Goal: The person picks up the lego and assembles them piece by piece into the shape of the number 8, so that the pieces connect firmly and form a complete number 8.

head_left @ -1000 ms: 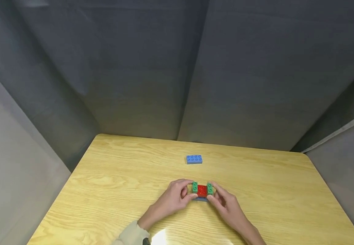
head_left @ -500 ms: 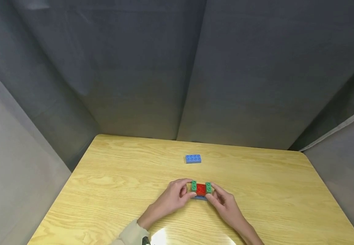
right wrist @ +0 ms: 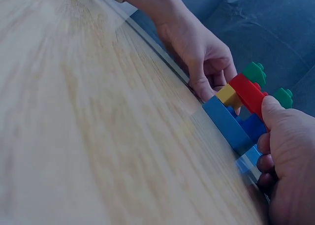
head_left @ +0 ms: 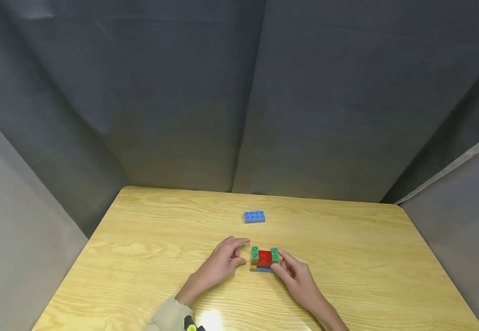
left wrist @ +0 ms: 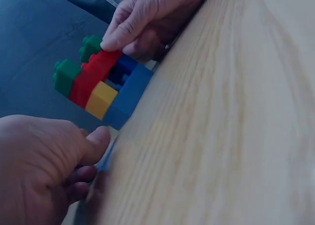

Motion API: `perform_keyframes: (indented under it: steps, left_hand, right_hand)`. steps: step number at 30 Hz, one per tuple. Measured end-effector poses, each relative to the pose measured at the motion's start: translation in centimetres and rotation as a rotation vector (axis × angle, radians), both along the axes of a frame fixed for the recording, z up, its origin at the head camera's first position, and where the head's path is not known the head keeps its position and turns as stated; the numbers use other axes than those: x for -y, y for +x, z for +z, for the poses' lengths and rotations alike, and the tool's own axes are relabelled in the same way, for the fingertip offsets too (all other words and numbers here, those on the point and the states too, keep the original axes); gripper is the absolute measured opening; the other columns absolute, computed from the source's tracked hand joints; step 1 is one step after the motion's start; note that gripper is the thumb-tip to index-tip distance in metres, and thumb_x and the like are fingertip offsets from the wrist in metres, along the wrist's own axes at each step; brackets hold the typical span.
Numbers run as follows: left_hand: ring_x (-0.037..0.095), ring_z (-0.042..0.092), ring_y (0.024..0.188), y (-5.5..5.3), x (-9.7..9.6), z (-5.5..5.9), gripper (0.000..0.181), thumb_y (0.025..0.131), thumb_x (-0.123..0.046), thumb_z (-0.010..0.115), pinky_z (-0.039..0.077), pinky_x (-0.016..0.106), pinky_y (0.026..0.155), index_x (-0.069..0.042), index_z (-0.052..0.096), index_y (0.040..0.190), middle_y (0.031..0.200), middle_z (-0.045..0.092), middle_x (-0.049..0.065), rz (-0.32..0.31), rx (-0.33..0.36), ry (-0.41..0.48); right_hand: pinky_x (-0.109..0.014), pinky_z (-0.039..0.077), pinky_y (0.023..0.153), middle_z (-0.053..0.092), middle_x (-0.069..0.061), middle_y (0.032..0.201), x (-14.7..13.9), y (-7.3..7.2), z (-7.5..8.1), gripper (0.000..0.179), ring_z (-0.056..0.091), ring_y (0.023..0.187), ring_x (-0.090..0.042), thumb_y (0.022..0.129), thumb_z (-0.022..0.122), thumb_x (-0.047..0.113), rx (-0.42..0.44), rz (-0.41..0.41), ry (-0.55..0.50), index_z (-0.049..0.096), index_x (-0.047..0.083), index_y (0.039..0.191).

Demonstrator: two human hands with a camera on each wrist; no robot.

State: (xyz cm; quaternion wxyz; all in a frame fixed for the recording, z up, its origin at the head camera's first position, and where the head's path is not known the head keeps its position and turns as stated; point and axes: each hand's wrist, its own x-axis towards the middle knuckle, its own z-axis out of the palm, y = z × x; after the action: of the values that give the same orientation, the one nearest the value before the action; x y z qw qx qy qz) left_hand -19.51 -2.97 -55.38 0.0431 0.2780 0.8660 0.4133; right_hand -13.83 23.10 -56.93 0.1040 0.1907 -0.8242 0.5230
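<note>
A stack of toy building bricks (head_left: 265, 258) stands on the table. Its base is a long blue brick (left wrist: 129, 98), which bears a yellow brick (left wrist: 102, 100) at the left end and a dark blue one (right wrist: 252, 126) at the right. Across these lies a red brick (head_left: 265, 257), topped at its ends by two green bricks (head_left: 255, 253). My right hand (head_left: 299, 280) pinches the stack's right end between thumb and forefinger. To the left of the stack is my left hand (head_left: 219, 263), thumb and forefinger apart, holding nothing.
Farther back on the wooden table (head_left: 160, 230) lies a separate blue brick (head_left: 254, 217) with its studs up. Dark grey curtains (head_left: 181, 115) hang behind the table's far edge, and pale panels flank both sides.
My left hand has let go of the stack's left end and drawn off to the left, uncovering the yellow brick. The right hand keeps its pinch. The view has shifted slightly.
</note>
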Motion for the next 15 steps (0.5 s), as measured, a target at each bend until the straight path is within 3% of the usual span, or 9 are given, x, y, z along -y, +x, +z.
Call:
perform_keyframes:
  steps: [8,15]
  left_hand:
    - [0.014,0.043,0.091,-1.3,-0.2,-0.9,0.060,0.101,-0.014,0.069,0.042,0.028,0.077,-0.001,0.044,0.154,0.100,0.051,0.004,0.119,-0.124,-0.026]
    - [0.015,0.041,0.091,-3.0,-0.3,-1.2,0.064,0.103,-0.014,0.067,0.040,0.029,0.076,0.004,0.037,0.156,0.102,0.050,0.006,0.145,-0.162,-0.056]
  right_hand:
    - [-0.020,0.039,0.050,0.053,0.011,0.074,0.4,-0.1,-0.1,0.046,0.039,0.059,0.003,0.100,0.070,0.007,-0.003,-0.019,0.008,0.059,-0.008,0.141]
    - [-0.020,0.040,0.050,0.054,0.011,0.073,0.8,-0.3,-0.1,0.046,0.039,0.059,0.003,0.100,0.070,0.010,-0.003,-0.017,0.005,0.058,-0.007,0.141]
